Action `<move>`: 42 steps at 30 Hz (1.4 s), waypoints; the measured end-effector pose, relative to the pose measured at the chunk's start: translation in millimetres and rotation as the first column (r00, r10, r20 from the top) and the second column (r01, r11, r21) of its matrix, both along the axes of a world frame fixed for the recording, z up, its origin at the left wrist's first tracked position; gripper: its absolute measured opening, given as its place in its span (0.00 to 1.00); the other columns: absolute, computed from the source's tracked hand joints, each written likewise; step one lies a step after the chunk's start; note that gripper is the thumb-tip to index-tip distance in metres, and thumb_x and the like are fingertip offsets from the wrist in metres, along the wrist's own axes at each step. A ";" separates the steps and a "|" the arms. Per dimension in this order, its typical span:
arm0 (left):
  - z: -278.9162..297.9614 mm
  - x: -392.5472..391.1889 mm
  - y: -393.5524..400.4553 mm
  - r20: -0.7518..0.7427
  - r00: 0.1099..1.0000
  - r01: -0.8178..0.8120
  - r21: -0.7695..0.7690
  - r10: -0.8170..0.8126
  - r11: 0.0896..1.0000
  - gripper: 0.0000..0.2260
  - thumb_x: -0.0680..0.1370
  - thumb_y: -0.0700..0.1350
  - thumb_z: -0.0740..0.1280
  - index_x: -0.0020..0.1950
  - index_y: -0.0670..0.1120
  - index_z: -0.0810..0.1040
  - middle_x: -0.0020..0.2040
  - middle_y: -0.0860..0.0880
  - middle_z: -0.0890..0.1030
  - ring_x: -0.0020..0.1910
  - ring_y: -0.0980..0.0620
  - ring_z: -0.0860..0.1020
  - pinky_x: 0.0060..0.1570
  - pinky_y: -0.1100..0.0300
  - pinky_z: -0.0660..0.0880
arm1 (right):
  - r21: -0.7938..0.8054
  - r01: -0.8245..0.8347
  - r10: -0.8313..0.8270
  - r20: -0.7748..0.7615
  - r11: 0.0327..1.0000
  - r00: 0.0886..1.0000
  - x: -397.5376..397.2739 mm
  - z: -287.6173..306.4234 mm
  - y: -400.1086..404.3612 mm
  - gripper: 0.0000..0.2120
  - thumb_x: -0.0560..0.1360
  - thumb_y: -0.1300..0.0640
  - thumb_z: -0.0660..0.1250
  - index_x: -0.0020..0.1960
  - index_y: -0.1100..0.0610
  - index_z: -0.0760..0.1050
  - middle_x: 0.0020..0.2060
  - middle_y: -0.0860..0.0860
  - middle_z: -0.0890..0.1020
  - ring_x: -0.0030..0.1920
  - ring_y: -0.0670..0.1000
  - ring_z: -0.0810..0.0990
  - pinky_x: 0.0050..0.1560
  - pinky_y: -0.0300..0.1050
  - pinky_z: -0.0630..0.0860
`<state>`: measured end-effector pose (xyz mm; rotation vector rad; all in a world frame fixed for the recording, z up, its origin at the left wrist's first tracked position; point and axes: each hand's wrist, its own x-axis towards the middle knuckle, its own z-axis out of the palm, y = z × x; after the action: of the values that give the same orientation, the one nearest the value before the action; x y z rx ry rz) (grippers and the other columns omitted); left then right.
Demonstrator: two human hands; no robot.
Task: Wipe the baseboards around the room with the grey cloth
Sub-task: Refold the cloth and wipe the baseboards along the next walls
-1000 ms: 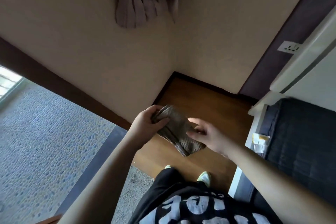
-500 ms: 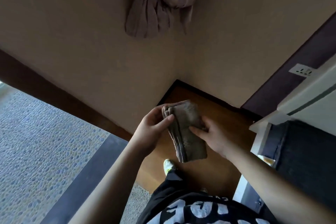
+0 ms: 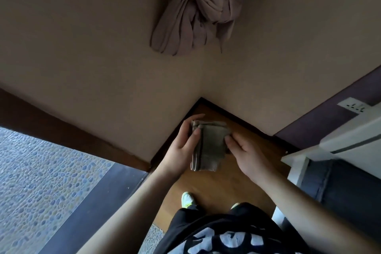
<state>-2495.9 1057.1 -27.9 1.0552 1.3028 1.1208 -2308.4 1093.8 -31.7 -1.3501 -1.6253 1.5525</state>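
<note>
The grey cloth (image 3: 208,146) is folded into a thick oblong and held in the air above the wooden floor, in front of the room corner. My left hand (image 3: 181,148) grips its left edge, thumb on top. My right hand (image 3: 245,154) pinches its right edge with the fingertips. The dark baseboard (image 3: 235,117) runs along the foot of both beige walls and meets in the corner just beyond the cloth.
A knotted curtain (image 3: 198,12) hangs on the wall above the corner. A white cabinet (image 3: 338,146) with a dark panel stands at the right, a wall socket (image 3: 353,105) above it. A pebble-pattern floor (image 3: 41,181) lies left past a dark threshold. My shoes (image 3: 187,200) stand on the wood.
The cloth has been turned from slanted to nearly upright and squared into a neater fold. Both hands have kept hold of it. The view has tilted toward the corner.
</note>
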 end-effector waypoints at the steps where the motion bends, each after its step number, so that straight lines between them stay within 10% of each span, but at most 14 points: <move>1: 0.0 1.1 3.2 0.000 1.000 0.014 0.000 -0.014 1.000 0.16 0.80 0.53 0.59 0.69 0.58 0.70 0.59 0.56 0.79 0.61 0.56 0.78 0.60 0.60 0.76 | 0.000 -0.005 0.005 -0.005 1.000 1.000 -0.2 -0.8 5.9 0.12 0.76 0.43 0.58 0.56 0.42 0.76 0.50 0.41 0.83 0.52 0.38 0.81 0.51 0.35 0.77; 8: -1.7 28.8 39.3 -0.190 0.982 -0.005 0.073 0.019 0.997 0.18 0.81 0.51 0.62 0.68 0.66 0.63 0.65 0.53 0.73 0.64 0.54 0.76 0.60 0.53 0.78 | -0.044 -0.035 0.034 -0.019 0.998 0.999 7.4 2.6 58.9 0.25 0.69 0.28 0.63 0.56 0.43 0.80 0.51 0.44 0.84 0.53 0.45 0.82 0.57 0.55 0.80; 18: 20.5 62.9 75.5 -0.263 0.921 -0.235 0.206 0.286 0.950 0.16 0.84 0.43 0.57 0.68 0.59 0.66 0.63 0.53 0.71 0.62 0.64 0.71 0.58 0.71 0.70 | -0.162 -0.189 0.131 -0.310 0.969 0.942 23.9 21.5 118.2 0.17 0.73 0.46 0.66 0.60 0.50 0.78 0.55 0.49 0.84 0.58 0.48 0.81 0.56 0.44 0.79; 27: 27.7 58.9 75.0 -0.424 0.847 -0.215 0.278 0.321 0.936 0.17 0.80 0.40 0.65 0.67 0.55 0.74 0.59 0.54 0.79 0.59 0.59 0.77 0.56 0.68 0.72 | 0.054 -0.190 0.197 -0.184 0.980 0.963 33.2 28.4 141.7 0.07 0.76 0.60 0.70 0.53 0.51 0.81 0.46 0.43 0.85 0.49 0.43 0.82 0.47 0.33 0.76; 35: 38.4 53.5 77.2 -0.128 0.906 -0.384 0.151 0.403 0.911 0.19 0.79 0.37 0.69 0.66 0.56 0.76 0.58 0.52 0.82 0.59 0.51 0.81 0.51 0.58 0.79 | -0.220 -0.471 0.393 -0.319 0.855 0.862 45.3 20.0 138.8 0.17 0.75 0.50 0.65 0.63 0.50 0.77 0.57 0.48 0.83 0.60 0.48 0.80 0.60 0.44 0.76; 42: 26.7 60.1 73.7 0.281 0.892 -0.240 -0.368 0.353 0.898 0.25 0.76 0.54 0.69 0.65 0.38 0.76 0.59 0.38 0.82 0.60 0.42 0.81 0.63 0.46 0.76 | -0.150 -0.243 0.193 -0.283 0.958 0.939 44.6 13.9 126.4 0.10 0.76 0.53 0.69 0.56 0.47 0.80 0.51 0.47 0.85 0.54 0.47 0.83 0.48 0.42 0.81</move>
<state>-2435.8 1130.8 -1.2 0.3956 1.3351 1.2034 -2263.8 1220.2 -17.9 -1.0169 -1.5344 1.9644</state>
